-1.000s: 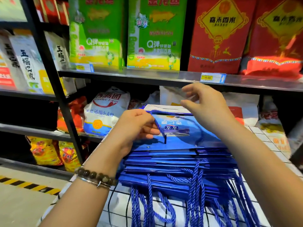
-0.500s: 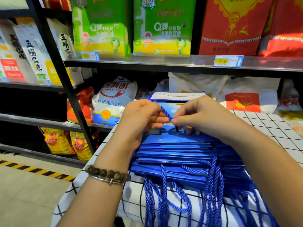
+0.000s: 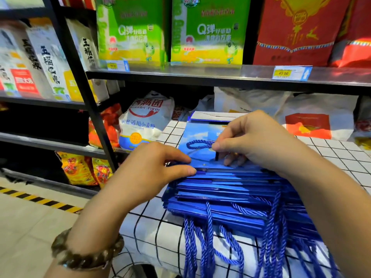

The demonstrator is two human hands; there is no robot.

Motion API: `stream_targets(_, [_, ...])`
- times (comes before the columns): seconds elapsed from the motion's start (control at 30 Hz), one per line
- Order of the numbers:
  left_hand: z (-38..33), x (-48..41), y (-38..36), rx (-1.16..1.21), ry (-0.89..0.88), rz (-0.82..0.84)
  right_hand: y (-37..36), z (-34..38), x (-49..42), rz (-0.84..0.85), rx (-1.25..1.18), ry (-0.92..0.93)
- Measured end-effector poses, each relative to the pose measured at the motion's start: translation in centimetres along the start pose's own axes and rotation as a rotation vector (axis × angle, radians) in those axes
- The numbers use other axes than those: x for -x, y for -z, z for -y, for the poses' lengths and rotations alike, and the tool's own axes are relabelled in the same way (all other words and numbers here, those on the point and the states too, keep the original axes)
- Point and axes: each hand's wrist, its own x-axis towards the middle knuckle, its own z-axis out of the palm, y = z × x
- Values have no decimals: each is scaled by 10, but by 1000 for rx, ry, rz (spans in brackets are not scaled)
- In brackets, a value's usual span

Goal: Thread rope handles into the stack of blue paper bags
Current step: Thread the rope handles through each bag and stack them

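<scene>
Rope handle [image 3: 197, 144] lies looped on the top bag [image 3: 197, 131] of the stack [image 3: 230, 189] on the checked table [image 3: 152, 227], right hand [image 3: 259, 139] pinching its tip, left hand [image 3: 152, 167] pinching the bag's rim, so probably best to keep that rim flat and feed straight.

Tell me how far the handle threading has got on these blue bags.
Done: lower bags in the stack show rope handles hanging in front. In hand: the right hand pinches a rope by its tip at the top bag; the left hand pinches that bag's edge. Left: the tip looks not yet through.
</scene>
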Motion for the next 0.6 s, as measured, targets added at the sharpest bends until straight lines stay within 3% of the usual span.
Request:
stream_targets(0.3, [-10,-2,1,57,17,89,-15,-4,-5,36,82,-44])
stream_targets(0.47, [-11,-5,1,37,24,36,-11,-8,-5,18,83,-41])
stream_targets(0.6, [-10,2,-4,-124,-102,-39,-9,-8,-4,28,67,-47])
